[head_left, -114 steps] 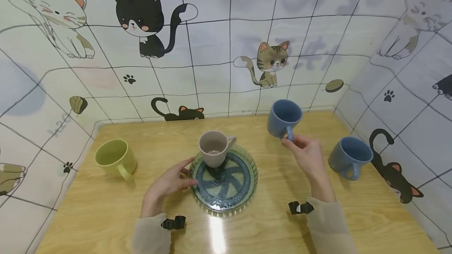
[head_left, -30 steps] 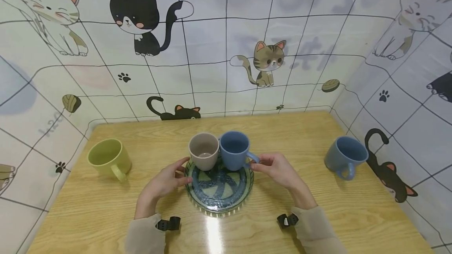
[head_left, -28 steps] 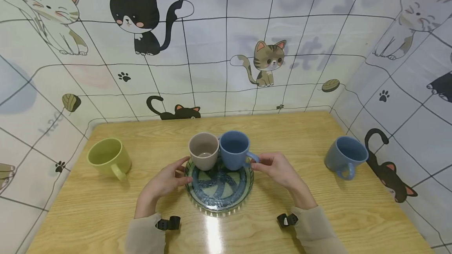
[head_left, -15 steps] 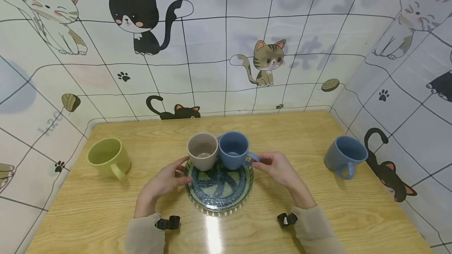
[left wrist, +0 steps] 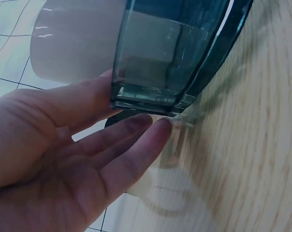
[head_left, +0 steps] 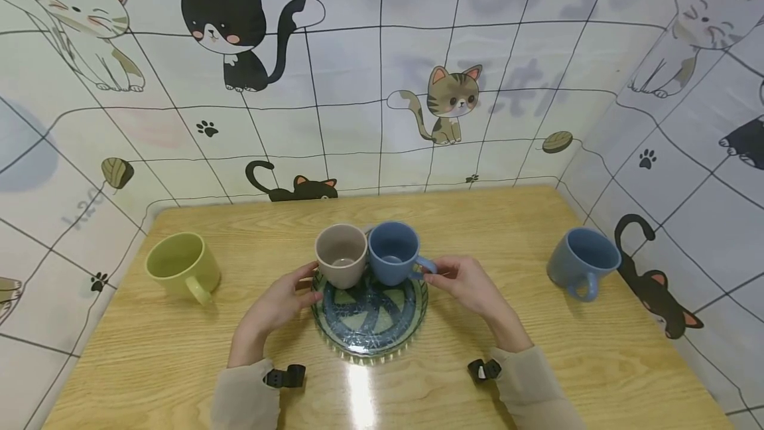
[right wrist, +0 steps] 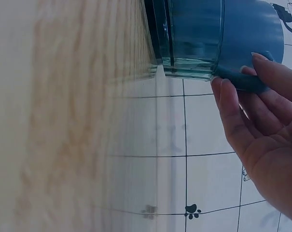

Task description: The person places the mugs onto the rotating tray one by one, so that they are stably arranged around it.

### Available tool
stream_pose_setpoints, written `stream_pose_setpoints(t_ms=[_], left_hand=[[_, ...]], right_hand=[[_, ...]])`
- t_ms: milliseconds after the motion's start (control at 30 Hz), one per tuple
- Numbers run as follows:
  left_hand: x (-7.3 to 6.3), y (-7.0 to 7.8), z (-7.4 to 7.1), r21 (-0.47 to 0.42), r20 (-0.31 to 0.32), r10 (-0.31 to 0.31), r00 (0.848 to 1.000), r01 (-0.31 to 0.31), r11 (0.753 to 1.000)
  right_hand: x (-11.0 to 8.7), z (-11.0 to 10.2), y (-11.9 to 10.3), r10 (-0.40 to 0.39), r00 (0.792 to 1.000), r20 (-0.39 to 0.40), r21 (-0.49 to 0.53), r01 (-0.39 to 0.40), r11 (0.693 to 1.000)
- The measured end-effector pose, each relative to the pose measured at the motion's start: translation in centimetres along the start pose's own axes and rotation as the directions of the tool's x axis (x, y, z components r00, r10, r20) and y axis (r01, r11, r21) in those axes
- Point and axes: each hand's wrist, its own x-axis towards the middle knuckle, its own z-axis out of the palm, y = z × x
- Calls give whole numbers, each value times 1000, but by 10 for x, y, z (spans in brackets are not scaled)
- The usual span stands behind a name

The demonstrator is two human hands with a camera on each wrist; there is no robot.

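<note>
A round green-blue glass dish [head_left: 370, 324] with a ribbed edge sits on the wooden table. My left hand [head_left: 277, 304] holds its left side, the thumb at the rim and fingertips along the outer wall in the left wrist view. On the dish's far part stand a beige mug [head_left: 342, 254] and a blue mug [head_left: 394, 251], side by side and upright. My right hand [head_left: 468, 284] pinches the blue mug's handle between thumb and fingers. In the right wrist view that handle [right wrist: 244, 81] lies beside the dish's glass wall.
A yellow-green mug [head_left: 184, 264] stands at the left of the table [head_left: 430, 377], its handle toward me. Another blue mug [head_left: 581, 263] stands near the right edge. A cat-print sheet [head_left: 358, 71] rises behind the table and along both sides.
The blue mug in my right hand came from the back right, above the table, onto the dish beside the beige mug. Over the last second, both hands have stayed in place.
</note>
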Motion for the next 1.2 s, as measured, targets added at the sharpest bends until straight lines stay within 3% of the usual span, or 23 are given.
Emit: stream_pose_setpoints(t_ms=[167,467,700,933,1200], left_hand=[[1,0,1,-18,11,29,1000,-28,999],[1,-5,0,-27,8,21,1000,-21,999],[2,-7,-1,-30,7,20,1000,-20,999],[3,-5,0,-16,19,22,1000,-22,1000],[0,-11,-1,-39,74,42,996,-40,998]], right_hand=[[-5,-3,-29,17,1000,25,7,-18,1000],[3,1,7,8,998,67,36,-10,999],[0,-4,7,-1,996,87,-13,2,1000],[-4,-13,7,-36,998,59,-52,39,998],[-13,-41,9,-35,999,-5,-115,34,993]])
